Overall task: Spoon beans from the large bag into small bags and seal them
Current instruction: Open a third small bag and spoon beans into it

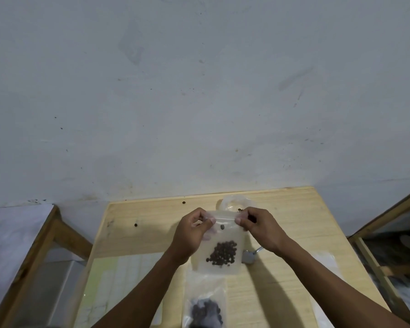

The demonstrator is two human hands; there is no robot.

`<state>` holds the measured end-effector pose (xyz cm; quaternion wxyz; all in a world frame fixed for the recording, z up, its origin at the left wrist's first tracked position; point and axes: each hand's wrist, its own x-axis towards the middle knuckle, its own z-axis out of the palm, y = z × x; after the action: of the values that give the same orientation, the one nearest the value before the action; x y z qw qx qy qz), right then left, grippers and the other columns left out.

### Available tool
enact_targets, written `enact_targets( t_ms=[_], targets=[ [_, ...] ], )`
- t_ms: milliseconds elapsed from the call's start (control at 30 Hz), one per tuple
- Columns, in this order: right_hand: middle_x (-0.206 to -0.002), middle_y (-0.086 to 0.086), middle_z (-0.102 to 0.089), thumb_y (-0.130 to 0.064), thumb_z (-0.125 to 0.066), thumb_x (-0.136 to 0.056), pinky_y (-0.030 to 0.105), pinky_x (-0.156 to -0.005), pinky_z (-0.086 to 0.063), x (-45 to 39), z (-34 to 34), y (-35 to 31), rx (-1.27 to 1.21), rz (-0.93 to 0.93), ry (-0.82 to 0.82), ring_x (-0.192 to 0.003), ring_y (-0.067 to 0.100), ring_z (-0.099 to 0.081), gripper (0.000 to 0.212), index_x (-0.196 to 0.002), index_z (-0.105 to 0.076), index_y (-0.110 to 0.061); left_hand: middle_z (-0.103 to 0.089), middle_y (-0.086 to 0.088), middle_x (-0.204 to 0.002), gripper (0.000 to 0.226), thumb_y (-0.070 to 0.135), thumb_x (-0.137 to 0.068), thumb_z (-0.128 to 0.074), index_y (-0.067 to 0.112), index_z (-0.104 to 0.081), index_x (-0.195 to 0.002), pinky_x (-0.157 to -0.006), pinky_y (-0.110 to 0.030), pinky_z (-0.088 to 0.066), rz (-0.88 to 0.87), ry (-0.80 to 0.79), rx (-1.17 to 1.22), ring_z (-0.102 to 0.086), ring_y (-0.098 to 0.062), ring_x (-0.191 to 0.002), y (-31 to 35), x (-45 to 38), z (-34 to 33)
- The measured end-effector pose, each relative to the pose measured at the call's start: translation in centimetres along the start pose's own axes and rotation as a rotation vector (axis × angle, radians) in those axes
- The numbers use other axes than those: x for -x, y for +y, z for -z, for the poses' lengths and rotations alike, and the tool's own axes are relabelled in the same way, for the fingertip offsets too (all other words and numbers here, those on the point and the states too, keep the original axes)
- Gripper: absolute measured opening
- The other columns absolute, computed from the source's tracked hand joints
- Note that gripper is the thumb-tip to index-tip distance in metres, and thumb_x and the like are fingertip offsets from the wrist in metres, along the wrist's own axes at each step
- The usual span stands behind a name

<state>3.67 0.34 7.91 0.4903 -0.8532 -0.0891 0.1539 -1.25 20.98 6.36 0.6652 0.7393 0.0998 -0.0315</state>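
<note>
A small clear zip bag (219, 245) hangs upright above the wooden table (282, 209), with a clump of dark beans (223, 254) low inside it. My left hand (192, 233) pinches the left end of its top strip and my right hand (260, 227) pinches the right end. Behind the hands lies the crumpled large clear bag (234, 201), mostly hidden. A metal spoon (251, 256) rests on the table just right of the small bag. Another small bag with beans (205, 308) lies flat near the front edge.
Several loose beans (136, 225) are scattered on the table's far left part. A pale sheet (118, 285) covers the table's near left. Clear plastic (326, 261) lies at the right. Wooden frames stand to the left (45, 237) and right (376, 256). A grey wall rises behind.
</note>
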Motion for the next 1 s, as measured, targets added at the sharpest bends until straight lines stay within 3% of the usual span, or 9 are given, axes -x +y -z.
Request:
enact_targets(
  t_ms=[167,267,400,500,633,800,900,1000],
  targets=[
    [-0.08,0.016,-0.067,-0.02,-0.066,-0.091,0.039,-0.071,-0.048,0.4,-1.6,-0.3,0.021,-0.011,0.034,-0.071,0.019,-0.057,0.022,-0.074,-0.06,-0.007,-0.073,-0.009,-0.087,0.013,0.018,-0.094,-0.065,0.005,-0.065,-0.092,-0.064,-0.031,-0.06,0.005,0.038,-0.003,-0.073,-0.022,-0.079,-0.6,1.6,0.7],
    [-0.073,0.011,-0.063,-0.019,-0.065,-0.092,0.04,-0.07,-0.051,0.6,-2.3,-0.4,-0.109,-0.06,-0.008,-0.067,0.017,-0.058,0.025,-0.081,-0.061,0.003,-0.073,-0.008,-0.091,0.009,0.017,-0.095,-0.063,0.012,-0.066,-0.102,-0.068,-0.034,-0.061,0.056,0.038,0.038,-0.073,-0.023,-0.081,-1.2,2.7,1.3],
    [-0.067,0.005,-0.055,-0.014,-0.06,-0.096,0.033,-0.056,-0.049,1.7,-3.5,-0.2,-0.37,-0.236,0.007,-0.056,0.017,-0.053,0.014,-0.089,-0.06,-0.002,-0.071,-0.01,-0.097,0.021,0.015,-0.094,-0.064,0.021,-0.062,-0.114,-0.072,-0.039,-0.062,0.16,0.027,-0.009,-0.073,-0.025,-0.085,-3.1,4.1,2.3],
    [-0.071,0.007,-0.059,-0.015,-0.06,-0.096,0.031,-0.053,-0.05,2.7,-5.1,0.7,-0.389,-0.299,0.037,-0.056,0.017,-0.055,0.007,-0.1,-0.061,-0.008,-0.07,-0.01,-0.093,0.026,0.014,-0.091,-0.067,0.027,-0.063,-0.114,-0.069,-0.039,-0.062,0.209,0.055,-0.063,-0.072,-0.024,-0.079,-4.8,5.7,2.7],
    [-0.084,0.012,-0.059,-0.01,-0.063,-0.094,0.03,-0.057,-0.052,4.4,-7.6,2.8,-0.353,-0.357,-0.024,-0.066,0.02,-0.06,0.034,-0.125,-0.051,-0.019,-0.069,-0.006,-0.088,0.031,0.013,-0.089,-0.067,0.033,-0.063,-0.113,-0.065,-0.037,-0.06,0.269,0.092,-0.145,-0.07,-0.022,-0.076,-6.9,7.7,3.0],
    [-0.092,0.009,-0.065,-0.001,-0.063,-0.086,0.046,-0.077,-0.059,6.8,-9.6,4.6,-0.101,-0.339,-0.12,-0.08,0.022,-0.066,0.061,-0.141,-0.045,-0.02,-0.068,0.002,-0.083,0.033,0.017,-0.09,-0.066,0.029,-0.055,-0.118,-0.059,-0.021,-0.052,0.381,0.035,-0.315,-0.068,-0.014,-0.075,-8.3,10.0,3.0],
    [-0.078,0.001,-0.063,0.001,-0.06,-0.085,0.028,-0.065,-0.055,7.7,-9.9,4.4,-0.011,-0.306,-0.168,-0.069,0.013,-0.061,0.066,-0.144,-0.041,-0.02,-0.067,0.005,-0.069,0.035,0.021,-0.088,-0.07,0.026,-0.055,-0.119,-0.063,-0.02,-0.048,0.355,-0.014,-0.455,-0.065,-0.009,-0.068,-9.2,10.9,3.2],
    [-0.066,-0.005,-0.055,-0.001,-0.059,-0.086,0.012,-0.054,-0.041,8.2,-10.3,4.3,0.045,-0.274,-0.199,-0.057,0.003,-0.052,0.071,-0.15,-0.034,-0.019,-0.062,0.008,-0.065,0.042,0.022,-0.087,-0.071,0.024,-0.052,-0.123,-0.058,-0.018,-0.042,0.368,-0.05,-0.51,-0.062,-0.007,-0.065,-9.6,11.3,3.5]
  ],
)
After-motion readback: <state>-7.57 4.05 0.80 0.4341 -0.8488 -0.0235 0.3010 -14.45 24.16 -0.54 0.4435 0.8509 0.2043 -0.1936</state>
